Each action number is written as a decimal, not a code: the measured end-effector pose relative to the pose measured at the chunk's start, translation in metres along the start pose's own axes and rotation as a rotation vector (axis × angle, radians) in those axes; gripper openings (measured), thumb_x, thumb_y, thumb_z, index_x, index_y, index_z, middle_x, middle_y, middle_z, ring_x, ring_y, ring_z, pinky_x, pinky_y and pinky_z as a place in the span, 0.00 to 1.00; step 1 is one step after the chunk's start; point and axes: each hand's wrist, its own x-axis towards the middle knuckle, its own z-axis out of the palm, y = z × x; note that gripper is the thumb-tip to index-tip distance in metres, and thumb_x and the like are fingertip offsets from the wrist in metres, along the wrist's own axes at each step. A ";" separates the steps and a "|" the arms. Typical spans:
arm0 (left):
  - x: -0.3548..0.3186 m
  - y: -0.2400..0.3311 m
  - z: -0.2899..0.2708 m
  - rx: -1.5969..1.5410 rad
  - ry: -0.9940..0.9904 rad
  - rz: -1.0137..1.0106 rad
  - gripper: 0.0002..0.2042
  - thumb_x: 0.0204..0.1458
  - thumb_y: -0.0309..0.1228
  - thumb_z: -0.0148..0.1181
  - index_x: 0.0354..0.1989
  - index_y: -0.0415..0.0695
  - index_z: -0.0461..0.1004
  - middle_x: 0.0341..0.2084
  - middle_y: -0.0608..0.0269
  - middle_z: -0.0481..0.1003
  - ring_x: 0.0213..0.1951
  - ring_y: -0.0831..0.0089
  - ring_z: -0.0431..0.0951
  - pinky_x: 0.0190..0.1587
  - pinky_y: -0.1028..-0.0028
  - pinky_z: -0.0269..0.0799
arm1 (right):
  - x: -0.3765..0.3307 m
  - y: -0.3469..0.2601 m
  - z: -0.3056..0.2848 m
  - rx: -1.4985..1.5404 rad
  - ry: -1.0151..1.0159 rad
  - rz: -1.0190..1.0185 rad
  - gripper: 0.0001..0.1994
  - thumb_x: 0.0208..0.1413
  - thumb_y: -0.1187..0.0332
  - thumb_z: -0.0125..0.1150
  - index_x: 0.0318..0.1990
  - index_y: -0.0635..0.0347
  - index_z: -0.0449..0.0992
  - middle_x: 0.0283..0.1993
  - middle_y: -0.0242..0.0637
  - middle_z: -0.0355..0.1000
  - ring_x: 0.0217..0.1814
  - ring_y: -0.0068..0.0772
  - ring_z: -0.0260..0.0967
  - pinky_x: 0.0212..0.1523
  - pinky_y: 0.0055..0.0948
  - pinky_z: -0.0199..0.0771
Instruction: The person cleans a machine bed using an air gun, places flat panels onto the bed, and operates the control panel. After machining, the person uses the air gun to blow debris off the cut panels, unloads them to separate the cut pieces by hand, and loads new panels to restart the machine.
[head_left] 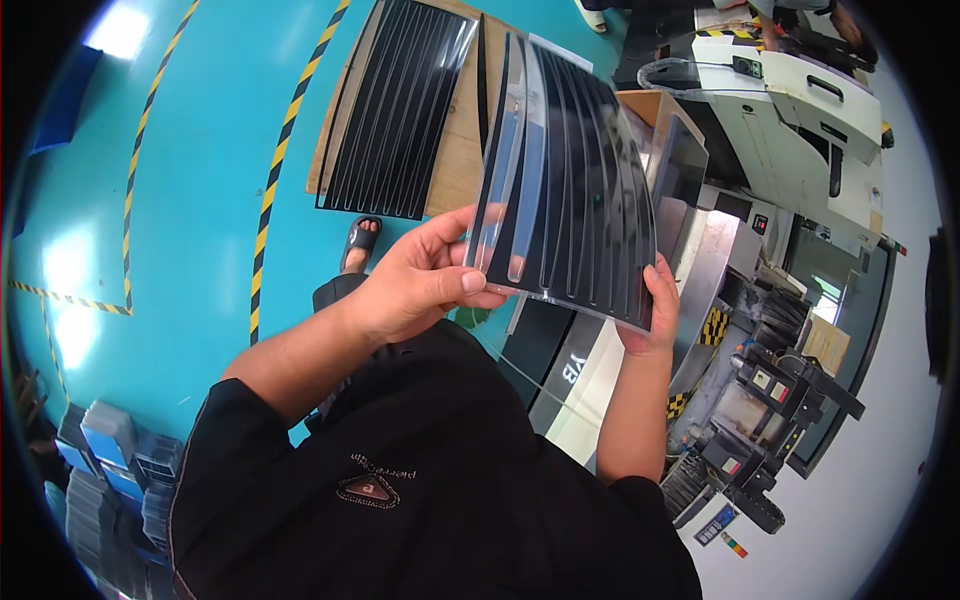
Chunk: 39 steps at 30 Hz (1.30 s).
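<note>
I hold up a clear plastic sheet (590, 190) that carries long black strips, parted by narrow rounded slots. It tilts and bows slightly, and reflections cross its surface. My left hand (425, 275) pinches the near left corner, thumb on top and fingers partly behind the sheet. At the near right corner, my right hand (655, 305) grips the edge, with most of its fingers hidden behind. Beyond my left hand, a similar black-striped panel (400, 110) lies on a wooden board (455, 180).
To the right stand a cream-coloured machine (810, 150) and metal machinery with cable chains (750, 420). Yellow-black tape (275, 170) marks the turquoise floor (200, 200). Stacked grey and blue pieces (110, 450) sit at lower left. Another person's arm (845, 25) shows at top right.
</note>
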 end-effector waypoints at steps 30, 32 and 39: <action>0.008 -0.013 -0.016 -0.018 -0.133 -0.095 0.35 0.59 0.18 0.57 0.74 0.43 0.51 0.43 0.62 0.74 0.62 0.59 0.73 0.60 0.59 0.77 | -0.035 -0.033 0.002 -0.238 0.044 -0.187 0.22 0.60 0.70 0.59 0.60 0.68 0.66 0.55 0.46 0.75 0.54 0.34 0.75 0.58 0.35 0.74; 0.009 -0.013 -0.014 0.022 -0.116 -0.113 0.35 0.59 0.17 0.56 0.74 0.43 0.51 0.41 0.64 0.72 0.62 0.59 0.73 0.60 0.58 0.77 | -0.036 -0.033 -0.001 -0.246 0.078 -0.190 0.22 0.60 0.70 0.60 0.61 0.67 0.66 0.57 0.46 0.74 0.55 0.36 0.75 0.59 0.36 0.75; 0.009 -0.013 -0.011 0.149 -0.168 -0.099 0.35 0.59 0.16 0.56 0.75 0.45 0.52 0.38 0.68 0.69 0.61 0.61 0.73 0.59 0.62 0.76 | -0.042 -0.035 -0.007 -0.266 0.026 -0.218 0.25 0.59 0.70 0.63 0.63 0.65 0.65 0.61 0.45 0.72 0.61 0.38 0.72 0.64 0.38 0.71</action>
